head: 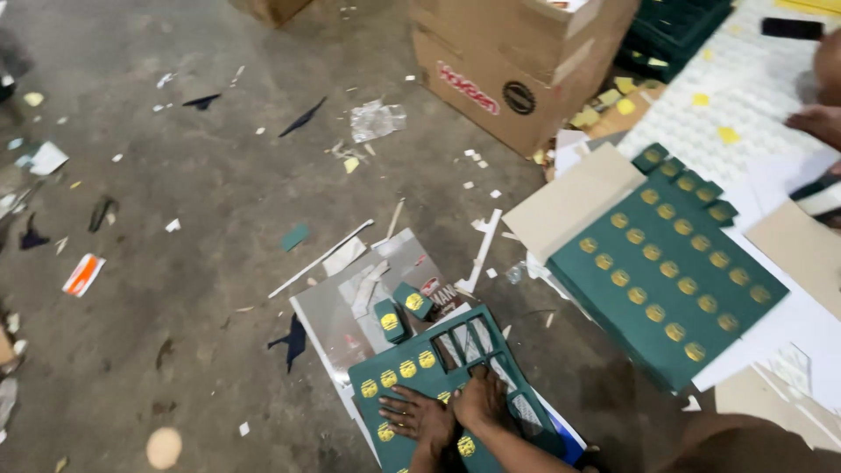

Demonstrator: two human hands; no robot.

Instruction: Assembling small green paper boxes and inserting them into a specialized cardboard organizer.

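Fingers of the left hand (419, 416) lie spread flat on a green die-cut sheet (438, 385) at six o'clock in the view, pinning it to the floor without gripping anything. The right hand (477, 401) crosses just beside it, its fingertips pushed into the sheet's cut-out lattice; whether they pinch a piece there cannot be told. This sheet looks about half worked: its three o'clock side is already empty windows, while gold-stamped tags remain along the nine o'clock side and bottom edge. Two punched-out green tags (401, 311) rest on a grey board (342, 307) at twelve o'clock from the hands. At two o'clock a full stack of green sheets (666, 271) sits with every gold emblem in place, seemingly untouched. A brown carton (517, 70) stands at twelve o'clock, and paper scraps litter the concrete floor (193, 228). Another person's hand (815, 118) shows at the far three o'clock edge.
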